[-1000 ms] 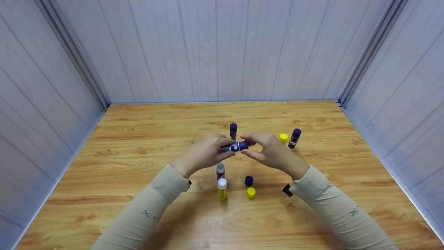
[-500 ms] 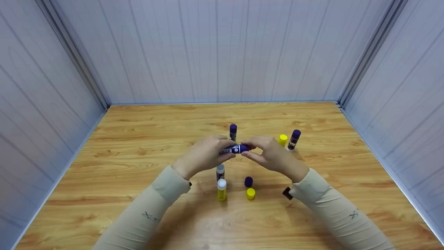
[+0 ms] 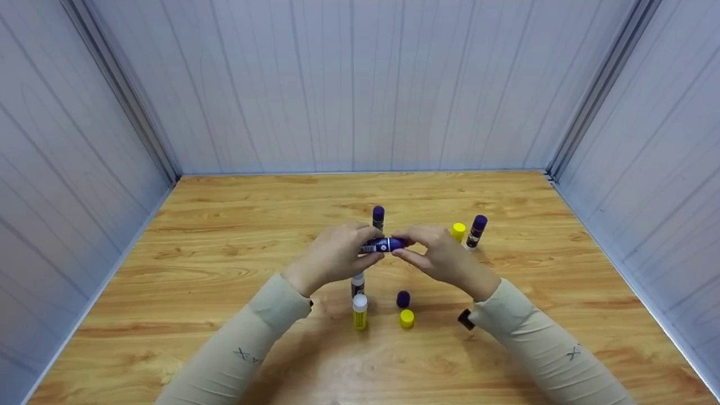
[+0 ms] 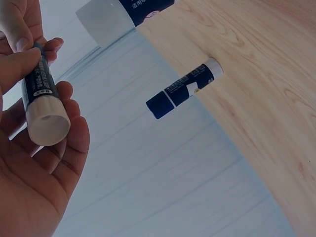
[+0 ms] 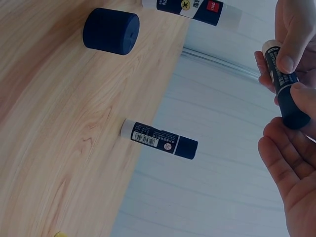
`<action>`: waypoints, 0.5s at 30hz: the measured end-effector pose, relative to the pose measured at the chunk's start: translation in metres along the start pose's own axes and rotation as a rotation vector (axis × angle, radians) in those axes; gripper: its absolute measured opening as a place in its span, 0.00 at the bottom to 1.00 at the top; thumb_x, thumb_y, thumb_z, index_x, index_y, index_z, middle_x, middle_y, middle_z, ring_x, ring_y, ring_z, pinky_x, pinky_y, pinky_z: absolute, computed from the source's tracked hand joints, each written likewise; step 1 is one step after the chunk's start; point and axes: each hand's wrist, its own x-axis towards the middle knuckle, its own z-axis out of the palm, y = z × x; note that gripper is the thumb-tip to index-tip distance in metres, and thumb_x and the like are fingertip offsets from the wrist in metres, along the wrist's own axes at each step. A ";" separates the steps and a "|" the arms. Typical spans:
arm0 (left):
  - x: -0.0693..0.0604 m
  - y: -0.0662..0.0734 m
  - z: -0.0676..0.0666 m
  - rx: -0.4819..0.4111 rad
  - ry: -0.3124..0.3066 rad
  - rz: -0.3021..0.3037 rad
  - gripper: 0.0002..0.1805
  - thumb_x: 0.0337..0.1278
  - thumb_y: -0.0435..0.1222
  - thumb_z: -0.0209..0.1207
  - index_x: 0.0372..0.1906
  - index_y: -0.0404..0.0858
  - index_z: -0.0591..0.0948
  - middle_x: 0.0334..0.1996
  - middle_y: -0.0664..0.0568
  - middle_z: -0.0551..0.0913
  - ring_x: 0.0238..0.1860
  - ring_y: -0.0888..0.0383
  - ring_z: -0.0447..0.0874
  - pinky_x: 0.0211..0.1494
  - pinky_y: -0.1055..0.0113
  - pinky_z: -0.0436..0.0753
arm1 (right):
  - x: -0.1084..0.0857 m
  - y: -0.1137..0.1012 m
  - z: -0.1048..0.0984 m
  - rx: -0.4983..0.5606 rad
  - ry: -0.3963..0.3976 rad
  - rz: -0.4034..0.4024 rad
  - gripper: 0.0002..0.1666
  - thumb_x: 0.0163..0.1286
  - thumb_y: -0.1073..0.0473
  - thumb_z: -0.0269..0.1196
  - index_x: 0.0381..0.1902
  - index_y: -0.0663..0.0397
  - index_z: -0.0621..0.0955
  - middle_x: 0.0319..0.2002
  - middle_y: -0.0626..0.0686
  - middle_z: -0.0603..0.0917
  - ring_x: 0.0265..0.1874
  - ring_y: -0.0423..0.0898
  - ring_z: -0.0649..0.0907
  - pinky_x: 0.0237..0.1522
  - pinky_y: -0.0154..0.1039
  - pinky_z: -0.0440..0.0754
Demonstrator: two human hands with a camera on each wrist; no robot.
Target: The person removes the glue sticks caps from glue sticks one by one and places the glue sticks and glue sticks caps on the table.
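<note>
Between the two hands a dark blue-purple glue stick [image 3: 377,246] is held nearly level above the table. My left hand [image 3: 336,251] grips its labelled body; its white base faces the left wrist camera. Its dark cap [image 5: 292,112] is on, pinched by thumb and fingers of my right hand [image 3: 444,253]. Just below the hands stand an uncapped dark glue stick [image 3: 358,288], partly hidden by the left hand, and an uncapped yellow glue stick [image 3: 360,316]. Right of these are a loose purple cap [image 3: 403,299] and a loose yellow cap [image 3: 406,319].
Behind the hands a capped purple glue stick [image 3: 378,216] stands upright. Past the right hand are another purple one [image 3: 476,232] and a yellow-capped one [image 3: 458,231], partly hidden. Pale panel walls [image 3: 360,84] bound the wooden table [image 3: 236,225] at back and sides.
The right fingers have come closer together on the cap, and the held glue stick has turned closer to level. The whole scene sits slightly lower in the head view. The standing things have not moved.
</note>
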 end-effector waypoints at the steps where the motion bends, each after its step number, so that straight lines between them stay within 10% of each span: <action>1: 0.000 0.001 0.000 0.013 0.005 -0.001 0.18 0.75 0.44 0.68 0.60 0.39 0.86 0.48 0.48 0.91 0.44 0.53 0.91 0.47 0.55 0.90 | 0.000 -0.001 0.000 -0.001 0.004 0.000 0.14 0.75 0.64 0.71 0.55 0.64 0.87 0.47 0.58 0.93 0.44 0.51 0.93 0.47 0.46 0.93; 15: 0.004 0.005 0.013 0.409 0.212 0.091 0.11 0.75 0.42 0.67 0.38 0.40 0.80 0.26 0.53 0.83 0.21 0.60 0.76 0.22 0.64 0.79 | 0.006 -0.010 0.004 0.049 0.080 -0.015 0.14 0.72 0.65 0.74 0.54 0.62 0.89 0.45 0.56 0.93 0.39 0.48 0.92 0.43 0.47 0.93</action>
